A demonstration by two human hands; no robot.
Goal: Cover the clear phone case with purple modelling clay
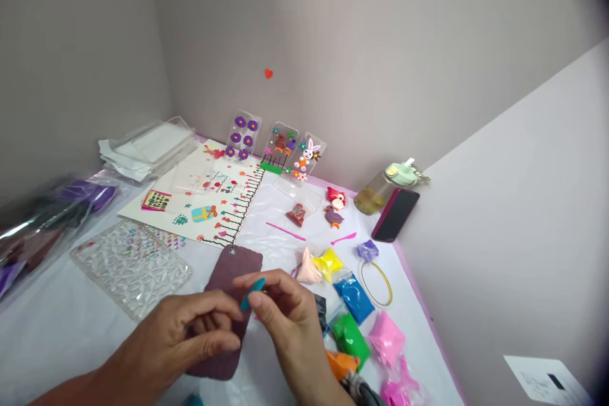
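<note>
Between thumb and forefinger of my right hand (297, 323) is a small teal piece of modelling clay (252, 295), flattened and pointed at its ends. My left hand (190, 336) is close on the left, thumb and forefinger apart, its forefinger tip beside the clay's lower end; whether it touches I cannot tell. Beneath both hands lies a phone case (242, 260) covered in dark maroon clay, with a small hole near its top. Part of it is hidden by my hands. Another bit of teal clay (193, 399) shows at the bottom edge.
Right of my hands lie bagged clays, including blue (354, 297), green (351, 339) and pink (387, 336). A pink stick (285, 231) and pink knife tool (343, 239) lie beyond. Decorated clear cases (242, 136) lean on the wall. A phone (396, 216) rests against a jar (373, 193).
</note>
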